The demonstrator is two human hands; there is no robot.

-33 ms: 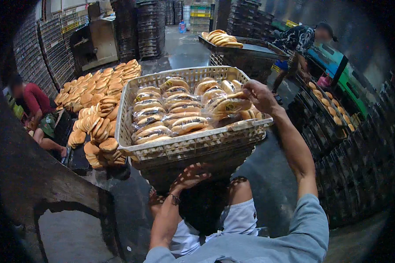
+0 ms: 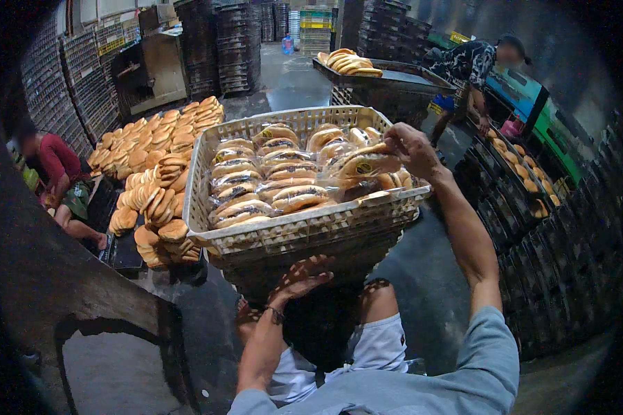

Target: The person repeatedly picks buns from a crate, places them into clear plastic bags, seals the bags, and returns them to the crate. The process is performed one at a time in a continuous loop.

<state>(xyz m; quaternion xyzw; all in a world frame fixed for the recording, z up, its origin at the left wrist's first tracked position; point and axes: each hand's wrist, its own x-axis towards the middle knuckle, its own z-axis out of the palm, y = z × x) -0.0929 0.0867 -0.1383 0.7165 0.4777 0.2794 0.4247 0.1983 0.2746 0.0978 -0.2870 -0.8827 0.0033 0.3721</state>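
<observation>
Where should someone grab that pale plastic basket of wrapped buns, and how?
Probably hold the basket by its rim at the left and right sides, one hand each, coming from outside. The rim runs all round, and the wrapped buns lie inside it, so outside hands wouldn't squash them; the openings in the walls may add grip.

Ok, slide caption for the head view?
Right hand on a film-wrapped golden bun in a cream plastic lattice basket.
</observation>
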